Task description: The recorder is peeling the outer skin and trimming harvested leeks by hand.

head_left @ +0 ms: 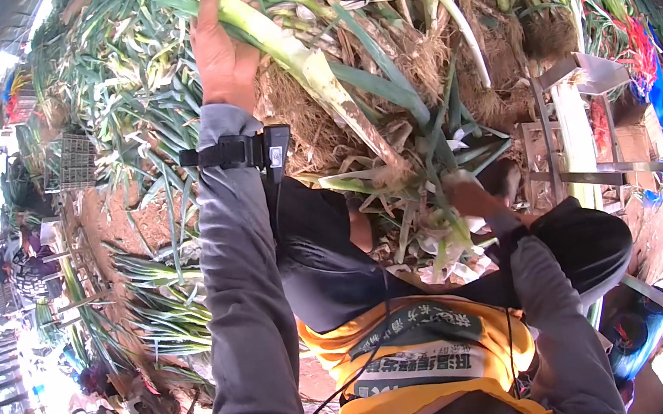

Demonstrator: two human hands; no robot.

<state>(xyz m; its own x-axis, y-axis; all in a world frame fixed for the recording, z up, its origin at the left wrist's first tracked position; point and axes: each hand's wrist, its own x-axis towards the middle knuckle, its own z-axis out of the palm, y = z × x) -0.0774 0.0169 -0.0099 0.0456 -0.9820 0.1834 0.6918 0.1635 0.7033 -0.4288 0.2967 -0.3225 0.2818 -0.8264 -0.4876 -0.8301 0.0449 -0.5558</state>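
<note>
My left hand (225, 58) is wrapped round the upper part of a long leek (295, 57), thumb on top. The leek slants down to the right, its pale stalk browned toward the root end (393, 167). Low on the right, my right hand (471, 195) is closed at some green leek leaves (435, 151) beside that root end; its fingers are partly hidden and blurred. Stripped leaves and pale scraps (436, 239) lie between my legs. Just past the held stalk lie bundles of leeks with brown, shaggy roots (421, 57).
Heaped leeks (120, 67) spread across the far side and left. More leeks (164, 304) lie on the ground at left. A metal frame (570, 175) stands close on my right, with a cardboard box (640, 137) behind it. A wire crate (70, 162) is at far left.
</note>
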